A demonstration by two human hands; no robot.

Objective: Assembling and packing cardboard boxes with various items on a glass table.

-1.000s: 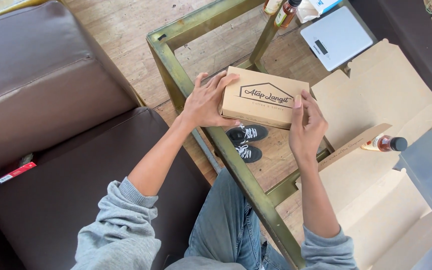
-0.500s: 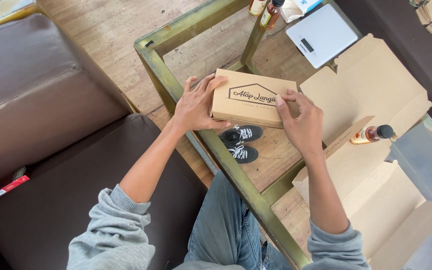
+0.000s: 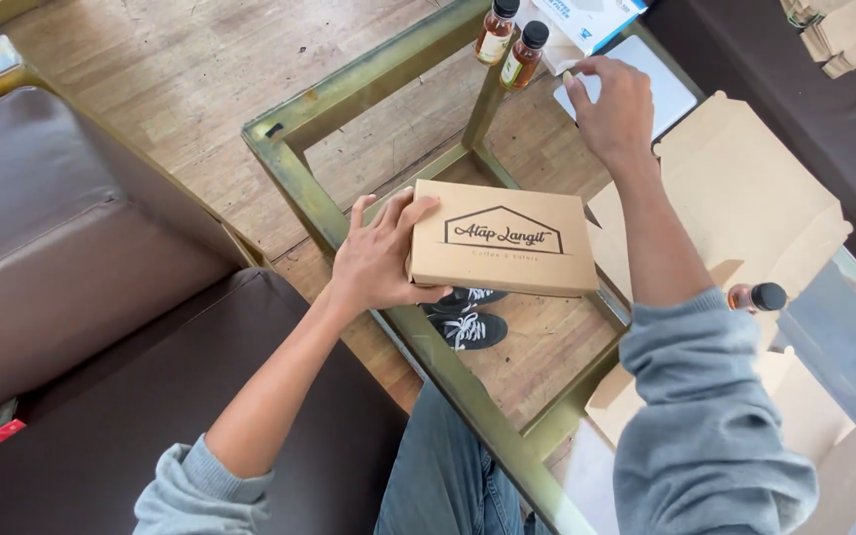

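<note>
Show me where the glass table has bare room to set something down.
Bare glass lies between the closed brown box, held by the left hand, and the two small bottles at the far edge. The right hand side is crowded: flat cardboard sheets, a white pad and another bottle.

Soft, even daylight fills the scene; nothing is dim and no colour cast shows. The glass table [image 3: 849,327] catches a pale bluish glare along its right edge, washing out what lies beneath it there. Under the glass the wooden floor [image 3: 180,89] is brightly lit, with only faint, diffuse shadows beside the table's frame. The brown sofa [image 3: 71,258] carries a dull sheen on its cushion. Focus is sharp at the centre, slightly softer toward the corners, with mild wide-angle stretching at the edges. No motion blur shows.
</note>
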